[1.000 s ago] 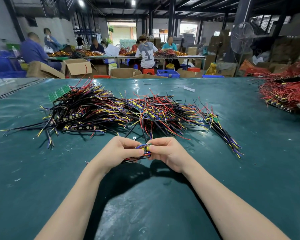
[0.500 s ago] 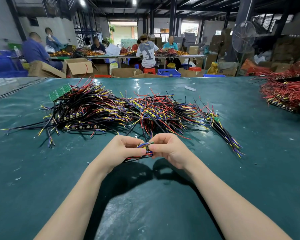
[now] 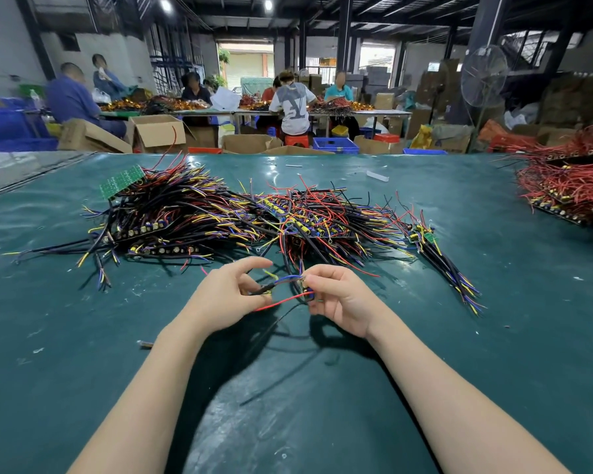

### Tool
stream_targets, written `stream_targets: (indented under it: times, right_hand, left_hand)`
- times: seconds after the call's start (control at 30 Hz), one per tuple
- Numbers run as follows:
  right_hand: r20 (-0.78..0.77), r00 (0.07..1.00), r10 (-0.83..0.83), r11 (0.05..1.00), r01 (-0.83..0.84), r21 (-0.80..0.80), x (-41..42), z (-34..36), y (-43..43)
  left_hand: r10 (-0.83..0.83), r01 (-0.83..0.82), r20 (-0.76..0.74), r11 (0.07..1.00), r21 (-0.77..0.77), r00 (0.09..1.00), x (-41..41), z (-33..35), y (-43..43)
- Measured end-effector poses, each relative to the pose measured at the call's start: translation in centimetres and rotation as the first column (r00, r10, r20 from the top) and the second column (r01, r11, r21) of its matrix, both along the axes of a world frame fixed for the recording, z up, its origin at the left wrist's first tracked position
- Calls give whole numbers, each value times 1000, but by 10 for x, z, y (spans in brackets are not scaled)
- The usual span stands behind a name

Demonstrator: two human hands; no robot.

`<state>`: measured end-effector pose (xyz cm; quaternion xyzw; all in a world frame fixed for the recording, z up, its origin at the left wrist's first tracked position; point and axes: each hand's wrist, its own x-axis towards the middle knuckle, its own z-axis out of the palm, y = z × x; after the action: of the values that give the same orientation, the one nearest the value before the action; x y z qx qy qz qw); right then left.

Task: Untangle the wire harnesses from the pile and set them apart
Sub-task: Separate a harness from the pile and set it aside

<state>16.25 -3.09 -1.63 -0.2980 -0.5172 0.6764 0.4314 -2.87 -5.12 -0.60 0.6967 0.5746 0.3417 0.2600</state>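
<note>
Plainly most of the work lies ahead; the pile (image 3: 199,213) of wire harnesses sprawls across the middle of the table (image 3: 83,336), thickly knotted; a slim bundle (image 3: 447,265) at the pile's right end may be what is already set apart, though I cannot be sure; one harness (image 3: 290,278) is held just on the near side of the pile; the left hand (image 3: 225,297) pinches its black sheathed end, forefinger lifted; the right hand (image 3: 341,301) pinches the other end, fingers curled; both forearms reach in from the near edge.
</note>
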Motion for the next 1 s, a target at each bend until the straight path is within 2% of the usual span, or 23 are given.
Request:
stream_targets:
  times: [0.1,0.2,0.27,0.33,0.4,0.47,0.5,0.57,0.63,0.73,0.8,0.9,0.93,1.0]
  right_hand:
    - [-107,986,-129,990,123,-65,3,1,3]
    - [-192,933,-304,950,282,-131,7,1,7]
    - [-245,896,-370,927,337,-166,10,2,9]
    - [-269,889,-371,926,332,-180,10,3,9]
    - [-263,897,-355,930,312,-193,7,4,7]
    - [-256,903,-345,932,299,-203,2,5,5]
    - [-260,903,-342,934,296,-200,-1,5,4]
    - [-262,908,-327,942,290,-168,-8,4,2]
    - [-224,929,-296,953,272,-130,-16,2,-2]
    - [-187,945,-270,962,256,-96,-25,0,-5]
    - [-180,951,-251,967,240,-81,-25,0,-5]
    - [-145,973,-177,984,171,-59,-25,0,-7]
    - [-127,979,-157,987,152,-49,-25,-1,-8]
    - [-104,982,-161,987,158,-36,-25,-1,-8]
  left_hand:
    - [271,-257,-186,961,98,944,-13,-3,2]
    - [610,-583,-247,792,179,753,-31,-4,4]
    - [686,-689,-256,719,90,682,-38,-4,5]
    - [702,-727,-304,685,41,644,-36,-3,3]
    - [719,-708,-287,688,161,633,-26,-4,2]
    - [669,-604,-189,736,306,719,-11,-3,3]
    - [589,-537,-112,788,301,800,-1,-2,3]
    - [342,-347,62,928,134,938,22,-1,0]
    - [131,-136,190,991,15,973,41,-6,-3]
    - [84,-118,356,990,75,931,54,-13,-5]
    - [79,-149,521,984,95,850,55,-14,-4]
    - [89,-174,717,984,46,692,53,-9,-3]
    - [81,-149,759,989,21,647,50,-8,-2]
    - [43,-53,764,999,-12,643,46,-8,-2]
